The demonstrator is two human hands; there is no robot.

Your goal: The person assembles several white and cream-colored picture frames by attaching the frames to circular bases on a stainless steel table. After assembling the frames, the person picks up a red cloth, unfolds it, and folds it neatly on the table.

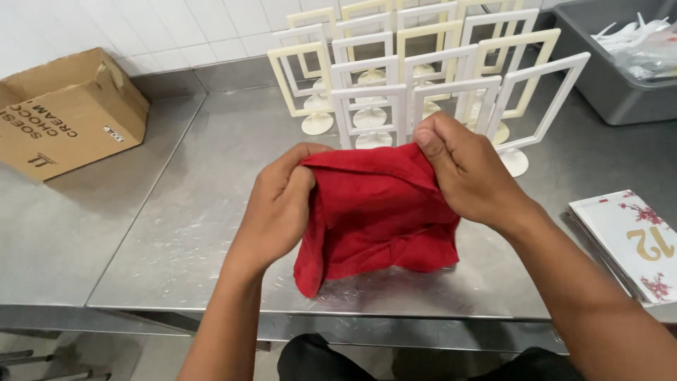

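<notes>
1. A red cloth (377, 215) is held bunched just above a steel counter (176, 233), its lower edge touching or nearly touching the metal; which, the view does not settle.
2. The left hand (278, 204) is closed on the cloth's left edge; the right hand (462, 173) pinches the top right corner.
3. Judged from this grip, the handling goes best with both hands kept on the edges, pulling evenly apart so the fabric opens flat rather than twisting.
4. Just behind stand white and cream table sign frames (416, 77) in rows.
5. A cardboard box (67, 113) sits far left, a grey tub (613, 63) far right, floral cards (631, 243) near the right forearm.
</notes>
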